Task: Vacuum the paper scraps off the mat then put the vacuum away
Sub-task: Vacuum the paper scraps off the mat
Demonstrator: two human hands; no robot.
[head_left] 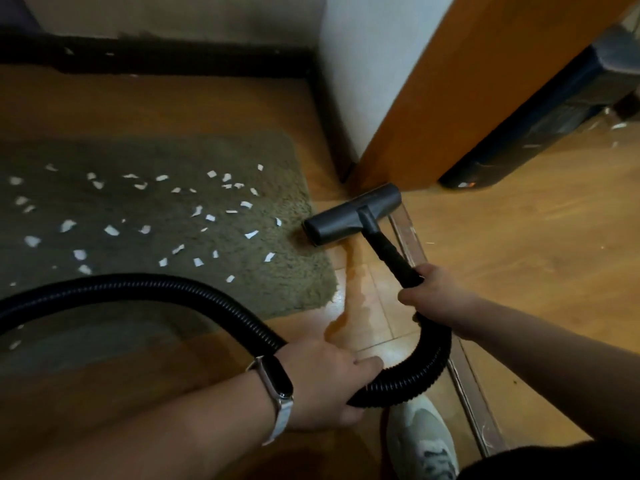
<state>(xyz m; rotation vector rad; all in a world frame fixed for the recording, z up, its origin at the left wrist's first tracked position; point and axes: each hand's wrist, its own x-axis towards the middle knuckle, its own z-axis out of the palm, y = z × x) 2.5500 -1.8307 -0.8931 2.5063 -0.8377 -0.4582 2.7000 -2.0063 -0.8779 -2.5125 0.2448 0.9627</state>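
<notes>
A grey-green shaggy mat (214, 289) lies on the wooden floor, strewn with several white paper scraps (111, 231). The dark grey vacuum floor head (349, 216) sits at the mat's right edge, mostly on the bare floor. My right hand (433, 296) grips the black wand (388, 252) just behind the head. My left hand (332, 382) grips the black ribbed hose (138, 289), which loops from the left edge round to the wand. The vacuum's body is out of view.
An orange wooden door (467, 91) stands open beside a white wall corner (360, 64). A dark appliance (540, 126) sits behind the door, with a few scraps near it. A door threshold strip (464, 368) runs along the floor. My shoe (420, 441) is at the bottom.
</notes>
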